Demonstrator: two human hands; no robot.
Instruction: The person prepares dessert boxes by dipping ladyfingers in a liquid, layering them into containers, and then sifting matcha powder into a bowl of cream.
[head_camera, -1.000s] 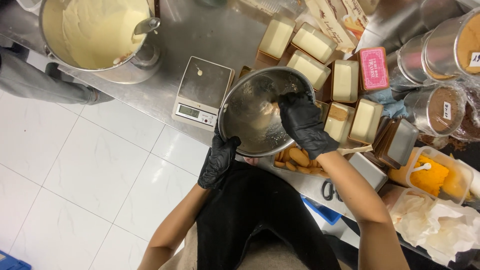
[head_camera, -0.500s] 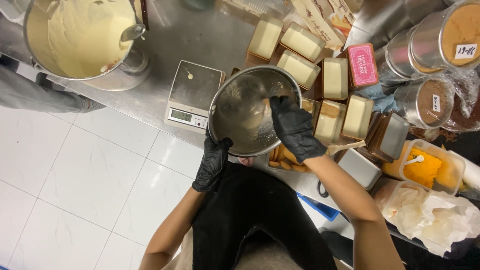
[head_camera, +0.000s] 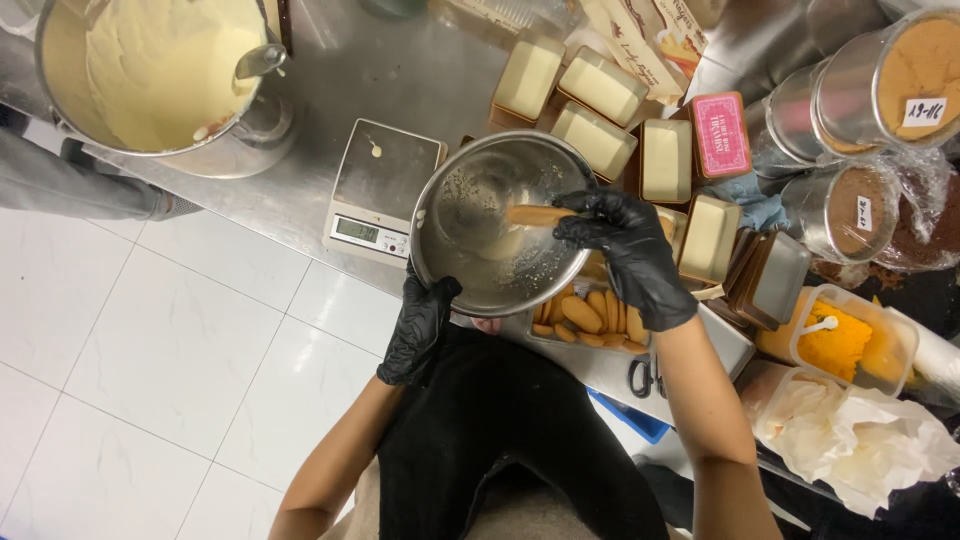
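Note:
My left hand, in a black glove, grips the near rim of a tilted steel mixing bowl. Inside the bowl lies a little pale liquid. My right hand, also black-gloved, holds a long finger biscuit over the bowl's inside. Just below the bowl a tray holds several more finger biscuits. Several rectangular tins filled with cream stand beyond the bowl on the steel counter.
A digital scale sits left of the bowl. A large mixer bowl of pale cream stands at the back left. Steel canisters of brown powder, a pink tin lid, a yellow-filled plastic tub and scissors lie to the right.
My right hand has come up out of the bowl holding a finger biscuit. The left hand has stayed on the bowl's rim, and the view has shifted slightly.

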